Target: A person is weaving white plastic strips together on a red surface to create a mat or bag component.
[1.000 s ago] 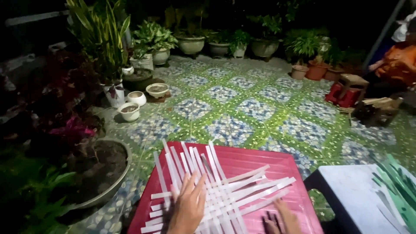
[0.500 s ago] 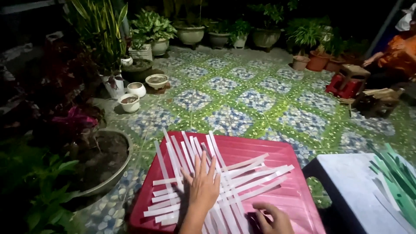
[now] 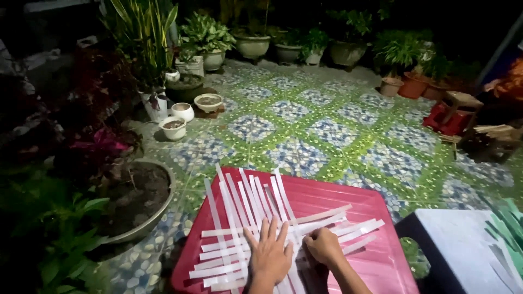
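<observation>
The left hand [image 3: 269,256] lies flat, fingers apart, on woven white strips [image 3: 256,228]; the right hand [image 3: 324,246], fingers curled together, presses them onto the red worktop [image 3: 376,261].

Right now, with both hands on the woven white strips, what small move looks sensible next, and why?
Probably keep the left hand pressing flat and let the right hand slide a crosswise strip snug against its neighbours. The white strips on the red tray fan out loosely, with uneven gaps between the crossing ones.

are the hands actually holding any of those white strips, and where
Neither hand lifts anything. The left hand lies flat, fingers spread, on the woven white strips near their crossing; the right hand presses curled on the strips beside it, on the red tabletop.
</observation>
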